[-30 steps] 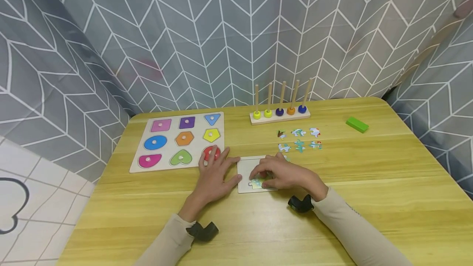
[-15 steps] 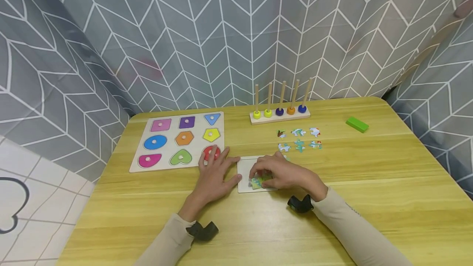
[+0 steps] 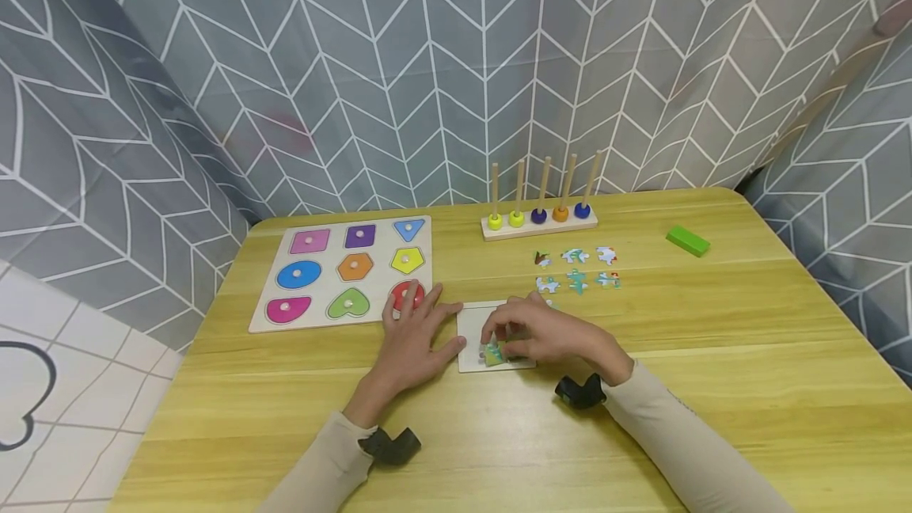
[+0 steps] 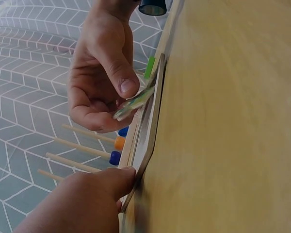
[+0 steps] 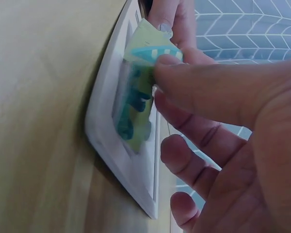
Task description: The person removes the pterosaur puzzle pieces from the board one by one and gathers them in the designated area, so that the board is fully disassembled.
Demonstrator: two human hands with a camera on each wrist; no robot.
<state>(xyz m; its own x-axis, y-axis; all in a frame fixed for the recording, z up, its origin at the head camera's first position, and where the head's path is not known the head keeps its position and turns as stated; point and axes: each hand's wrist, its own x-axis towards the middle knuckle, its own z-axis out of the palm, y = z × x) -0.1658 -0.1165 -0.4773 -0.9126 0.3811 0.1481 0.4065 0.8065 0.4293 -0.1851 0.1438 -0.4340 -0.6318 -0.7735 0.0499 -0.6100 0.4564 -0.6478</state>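
My right hand (image 3: 545, 331) pinches a yellow-green and teal jigsaw piece (image 5: 153, 41) between thumb and finger, tilted over the white puzzle tray (image 3: 472, 331). Beneath it, a second green and teal jigsaw piece (image 5: 131, 109) lies at the tray's near right corner, blurred in the right wrist view. My left hand (image 3: 416, 339) lies with spread, fairly straight fingers; its thumb and forefinger touch the tray's left edge, and other fingertips reach the red circle (image 3: 418, 294) of the shape board. In the head view, the right hand hides much of the tray's right side.
Loose jigsaw pieces (image 3: 577, 282) lie in rows beyond the tray. Left stands the knobbed shape board (image 3: 324, 311). A peg stand (image 3: 499, 233) with coloured beads is at the back, and a green block (image 3: 688, 241) lies far right on the wooden table (image 3: 456, 450).
The jigsaw piece in my right hand has tilted up from lying nearly flat in the tray, and the right fingers have shifted slightly. My left hand stays still.
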